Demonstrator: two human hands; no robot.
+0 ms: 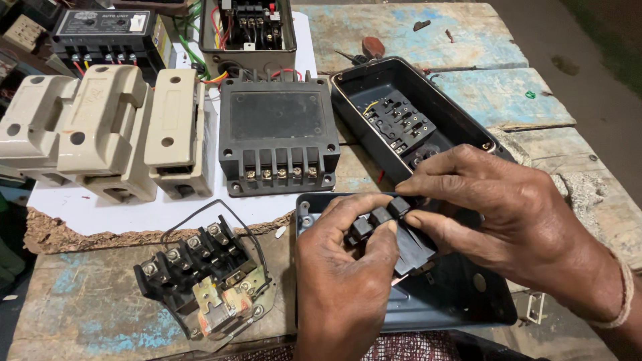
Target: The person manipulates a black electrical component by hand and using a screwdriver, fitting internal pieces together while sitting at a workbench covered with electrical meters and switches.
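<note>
— What are the hands doing closest to the camera?

— Both are gripping a small black plastic block (391,230) with square ribbed lugs along its top. The left hand (341,281) is pinching it from below, thumb pressing on a lug; the right hand (515,214) is closing over it from the right, fingers curled narrow. A pale band is circling the right wrist.

— And beneath them?

— A smooth dark plastic tray (428,301), shallow and rectangular, is lying directly under the block.

— To the left of the left hand?

— A contactor assembly (207,277), black with brass screws and a looping wire, is sitting on the worn wooden surface (87,307) with its flaking blue paint.

— Farther out?

— Beyond the right hand, an open black housing (414,113) is showing a terminal insert. Beyond the left hand, a matte black box (277,137) with a row of screw terminals is resting beside three cream ceramic fuse carriers (100,127), chunky and rounded.
</note>
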